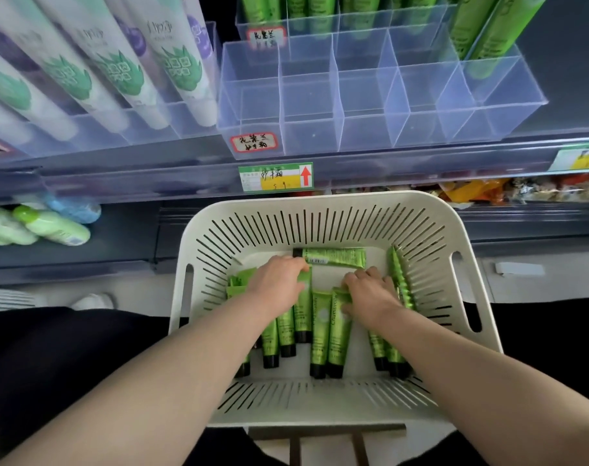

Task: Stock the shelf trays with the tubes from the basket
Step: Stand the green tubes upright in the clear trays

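So basically green tubes [320, 327] are being gathered in the white basket [340, 203]: left hand [279, 280] and right hand [370, 294] are each curled around one, since the clear tray [353, 136] above is mostly unfilled.

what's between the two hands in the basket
In the head view, upright-lying green tubes fill the gap between the left hand and right hand, over the white basket floor.

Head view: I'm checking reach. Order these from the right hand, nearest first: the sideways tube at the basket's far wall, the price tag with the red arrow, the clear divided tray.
From the right hand:
1. Sideways tube, just beyond, in the basket.
2. Price tag, on the shelf edge.
3. Clear divided tray, on the shelf above.
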`<action>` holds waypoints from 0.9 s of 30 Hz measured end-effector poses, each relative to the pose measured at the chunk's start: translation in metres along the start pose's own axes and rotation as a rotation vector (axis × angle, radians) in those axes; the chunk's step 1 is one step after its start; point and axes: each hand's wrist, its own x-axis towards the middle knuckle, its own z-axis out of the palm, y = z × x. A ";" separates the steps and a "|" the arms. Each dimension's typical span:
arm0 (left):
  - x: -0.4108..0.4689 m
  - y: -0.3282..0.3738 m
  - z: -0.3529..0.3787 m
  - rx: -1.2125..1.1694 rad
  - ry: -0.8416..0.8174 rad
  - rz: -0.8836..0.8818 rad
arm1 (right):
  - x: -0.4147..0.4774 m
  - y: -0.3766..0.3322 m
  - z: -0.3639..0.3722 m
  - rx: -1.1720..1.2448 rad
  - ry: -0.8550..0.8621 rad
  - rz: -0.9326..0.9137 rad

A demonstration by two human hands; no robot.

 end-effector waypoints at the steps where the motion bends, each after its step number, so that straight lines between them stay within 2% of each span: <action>1: 0.000 0.000 0.000 0.000 -0.004 -0.006 | -0.001 0.000 -0.003 0.101 -0.018 0.019; 3: -0.001 0.000 0.002 0.002 -0.012 -0.020 | -0.006 0.000 -0.011 0.293 -0.050 0.041; 6: 0.002 0.004 0.005 0.000 -0.015 -0.031 | -0.020 0.001 -0.030 0.347 -0.009 0.013; 10: 0.008 0.014 0.016 0.036 -0.033 -0.041 | -0.045 0.007 -0.051 0.306 0.231 -0.077; 14: 0.016 0.026 0.029 0.163 -0.179 -0.106 | -0.064 0.018 -0.056 0.209 0.431 -0.139; 17: 0.018 0.037 0.037 0.348 -0.252 -0.056 | -0.071 0.023 -0.051 0.183 0.466 -0.123; 22: 0.024 0.042 0.046 0.555 -0.286 -0.007 | -0.069 0.027 -0.046 0.156 0.484 -0.076; 27: 0.028 0.036 0.048 0.532 -0.244 -0.017 | -0.067 0.027 -0.047 0.144 0.497 -0.089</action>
